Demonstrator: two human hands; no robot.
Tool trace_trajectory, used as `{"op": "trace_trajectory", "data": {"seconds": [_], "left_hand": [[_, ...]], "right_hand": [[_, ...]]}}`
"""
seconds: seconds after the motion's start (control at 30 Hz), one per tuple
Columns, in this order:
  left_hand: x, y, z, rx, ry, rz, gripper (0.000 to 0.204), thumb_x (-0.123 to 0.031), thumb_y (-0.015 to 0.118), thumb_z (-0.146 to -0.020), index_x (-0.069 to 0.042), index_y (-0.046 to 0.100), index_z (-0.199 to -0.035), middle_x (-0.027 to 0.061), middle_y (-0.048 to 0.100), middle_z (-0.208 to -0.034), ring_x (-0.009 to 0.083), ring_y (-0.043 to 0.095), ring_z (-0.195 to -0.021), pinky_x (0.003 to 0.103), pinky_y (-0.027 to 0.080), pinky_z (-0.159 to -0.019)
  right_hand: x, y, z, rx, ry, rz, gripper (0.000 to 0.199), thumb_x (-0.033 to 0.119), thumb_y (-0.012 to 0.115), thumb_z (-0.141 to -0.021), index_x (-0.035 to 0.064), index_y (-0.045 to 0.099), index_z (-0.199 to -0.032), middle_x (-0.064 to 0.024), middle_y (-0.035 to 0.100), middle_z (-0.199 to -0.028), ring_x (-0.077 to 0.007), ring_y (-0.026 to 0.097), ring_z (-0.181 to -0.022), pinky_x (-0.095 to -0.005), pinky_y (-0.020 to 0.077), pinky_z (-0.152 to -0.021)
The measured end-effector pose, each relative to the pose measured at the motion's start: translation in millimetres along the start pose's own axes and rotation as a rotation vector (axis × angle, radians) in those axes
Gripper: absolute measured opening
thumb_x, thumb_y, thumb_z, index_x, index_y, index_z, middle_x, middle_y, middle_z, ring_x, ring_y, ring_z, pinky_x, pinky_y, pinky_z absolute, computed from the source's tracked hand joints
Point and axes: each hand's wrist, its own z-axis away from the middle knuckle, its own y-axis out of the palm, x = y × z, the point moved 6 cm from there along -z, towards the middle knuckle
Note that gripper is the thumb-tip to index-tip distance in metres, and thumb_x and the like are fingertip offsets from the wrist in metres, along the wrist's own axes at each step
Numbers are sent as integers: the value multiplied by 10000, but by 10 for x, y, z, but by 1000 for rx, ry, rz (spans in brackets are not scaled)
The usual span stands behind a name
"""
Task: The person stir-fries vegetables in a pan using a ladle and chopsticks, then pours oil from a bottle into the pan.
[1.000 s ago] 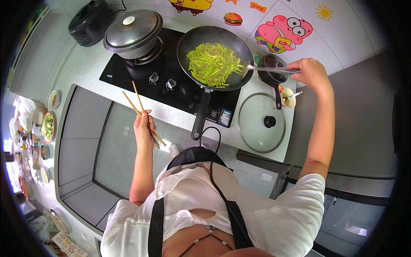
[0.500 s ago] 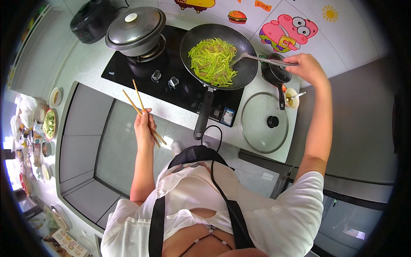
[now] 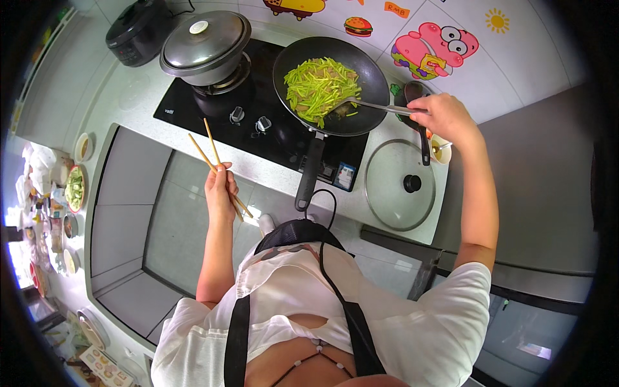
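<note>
On the right burner of the black stove sits a dark frying pan (image 3: 371,80), its handle pointing toward me. Thin green vegetable strips mixed with brownish meat (image 3: 319,87) fill its left and middle part. My right hand (image 3: 445,117) grips the end of a metal spatula (image 3: 377,105), whose head reaches into the near side of the food. Away from the stove, in front of the counter edge, my left hand (image 3: 220,191) is closed round a pair of wooden chopsticks (image 3: 205,153). Their tips point up toward the stove and touch nothing.
A lidded metal pot (image 3: 205,48) stands on the left burner, a dark rice cooker (image 3: 138,35) behind it. Right of the stove lie a glass lid (image 3: 393,187), a small dark pan (image 3: 424,145) and a bowl with a spoon (image 3: 441,148). Plates and bowls line the left counter.
My right hand has come nearer and a little left, drawing the spatula head to the near side of the pan. The food there has shifted slightly. My left hand barely moved.
</note>
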Motion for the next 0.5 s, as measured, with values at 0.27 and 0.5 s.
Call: {"op": "trace_trajectory", "data": {"seconds": [0.27,0.5], "left_hand": [[17,-105,6,-8,10,-19,193,-210,429,-920,-37,512,-944,-19,413,-612,58,313,-461,198,282,-443],[33,-73,6,-16,-3,-1,173,-180,413,-923,-29,498,-923,-8,399,-594,65,316,-446,202,283,-426]], "right_hand": [[95,-298,-33,293,81,-228,208,193,562,-771,44,654,-884,-70,614,-633,-120,574,-537,-298,444,-506],[252,-19,-442,2,-140,52,205,282,564,-767,134,666,-866,-65,630,-679,-207,613,-672,-347,473,-606]]}}
